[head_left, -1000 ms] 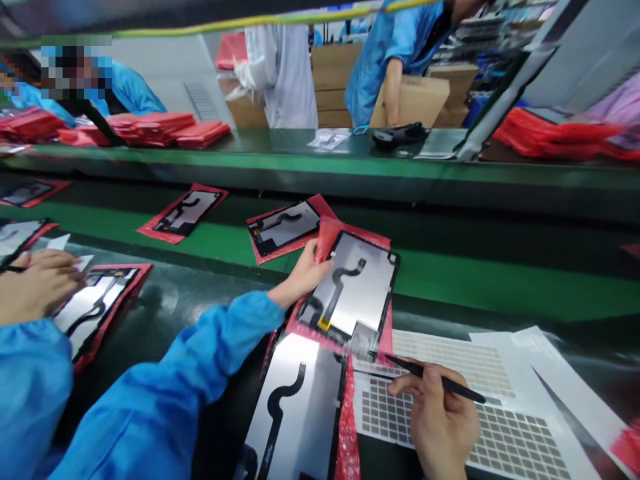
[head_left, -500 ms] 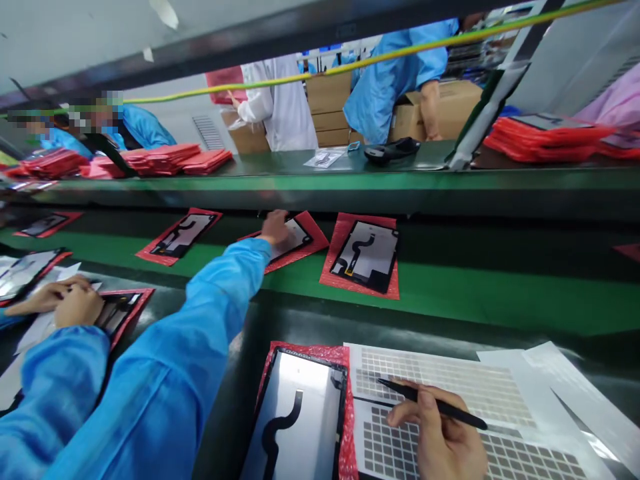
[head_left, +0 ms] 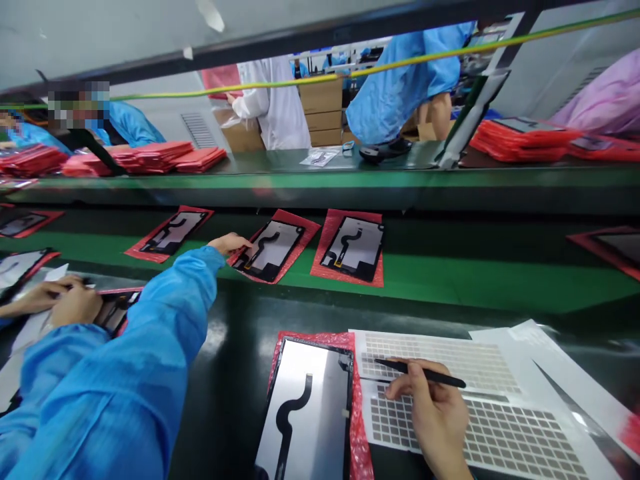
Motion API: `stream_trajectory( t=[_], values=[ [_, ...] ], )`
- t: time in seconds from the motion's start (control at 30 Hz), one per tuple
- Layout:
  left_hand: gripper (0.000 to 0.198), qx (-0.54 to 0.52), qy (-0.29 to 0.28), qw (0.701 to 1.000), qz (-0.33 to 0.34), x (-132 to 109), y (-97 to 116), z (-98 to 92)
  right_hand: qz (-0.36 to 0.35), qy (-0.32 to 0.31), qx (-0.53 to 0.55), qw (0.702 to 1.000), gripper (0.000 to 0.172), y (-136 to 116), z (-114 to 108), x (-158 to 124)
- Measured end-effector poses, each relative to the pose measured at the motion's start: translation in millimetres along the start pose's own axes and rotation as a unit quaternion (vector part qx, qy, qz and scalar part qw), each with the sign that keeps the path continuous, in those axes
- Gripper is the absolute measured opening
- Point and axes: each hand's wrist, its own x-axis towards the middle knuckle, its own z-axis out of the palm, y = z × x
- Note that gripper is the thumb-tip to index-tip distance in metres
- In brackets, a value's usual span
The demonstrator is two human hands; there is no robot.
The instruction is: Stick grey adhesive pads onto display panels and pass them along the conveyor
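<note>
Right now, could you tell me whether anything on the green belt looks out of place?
The screen panel by the left hand sits at a sharper slant than the panel beside it, breaking the row.

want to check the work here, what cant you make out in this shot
All in the head view:
- display panel: lower end cut off by the bottom edge
- grid sheet: squares too small to show any markings
- far-left panel: partly hidden by the left sleeve
- right hand holding a black pen: wrist cut off by the bottom edge
</note>
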Motion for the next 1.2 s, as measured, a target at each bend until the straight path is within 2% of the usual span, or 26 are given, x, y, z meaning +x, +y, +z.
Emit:
stream_trajectory(
  t=[0.13, 0.27, 0.4, 0.47, 0.53, 0.6, 0.7, 0.8, 0.87, 0.93, 1.03, 1.13, 1.2],
  values=[
    [0.039, -0.076, 0.017, 0.997, -0.019, -30, -13, -8.4, -0.001, -0.003, 0.001, 1.000, 0.036, 2, -1, -4],
    [0.039, -0.145, 0.077, 0.986, 0.024, -68, -16, -20.9, -0.007, 0.001, 0.004, 1.000, 0.035, 5, -3, -7],
    [0.043, -0.207, 0.140, 0.963, 0.102, -126, -19, -27.0, -0.016, 0.007, 0.008, 1.000, 0.033, 6, -4, -7],
    [0.059, -0.235, 0.149, 0.951, 0.135, -163, -23, -24.4, -0.017, 0.012, 0.013, 1.000, 0.033, 5, -5, -7],
    [0.076, -0.253, 0.134, 0.947, 0.148, -206, -31, -16.3, -0.019, 0.015, 0.017, 1.000, 0.033, 3, -6, -6],
    [0.080, -0.258, 0.103, 0.951, 0.135, -251, -44, -2.0, -0.021, 0.016, 0.020, 0.999, 0.032, 2, -6, -5],
    [0.080, -0.235, 0.046, 0.970, 0.047, -309, -72, 30.5, -0.021, 0.021, 0.024, 0.999, 0.031, 1, -7, -2],
    [0.082, -0.230, -0.061, 0.971, -0.031, -347, -106, 67.9, -0.015, 0.024, 0.026, 0.999, 0.032, 0, -8, 3],
    [0.080, -0.244, -0.111, 0.962, -0.057, -360, -126, 88.5, -0.001, 0.018, 0.020, 1.000, 0.035, -3, -8, 5],
    [0.074, -0.242, -0.138, 0.958, -0.069, -367, -140, 101.6, 0.018, -0.008, -0.001, 1.000, 0.038, -8, -8, 5],
    [0.062, -0.207, -0.152, 0.965, -0.054, -369, -149, 105.5, 0.037, -0.076, -0.041, 0.996, 0.036, -14, -11, -1],
    [0.057, -0.084, -0.122, 0.989, 0.026, -357, -153, 94.1, 0.044, -0.114, -0.072, 0.990, 0.031, -12, -16, -12],
    [0.054, 0.063, -0.047, 0.989, 0.129, -342, -153, 83.4, 0.060, -0.124, -0.087, 0.987, 0.031, -7, -18, -17]
  ],
)
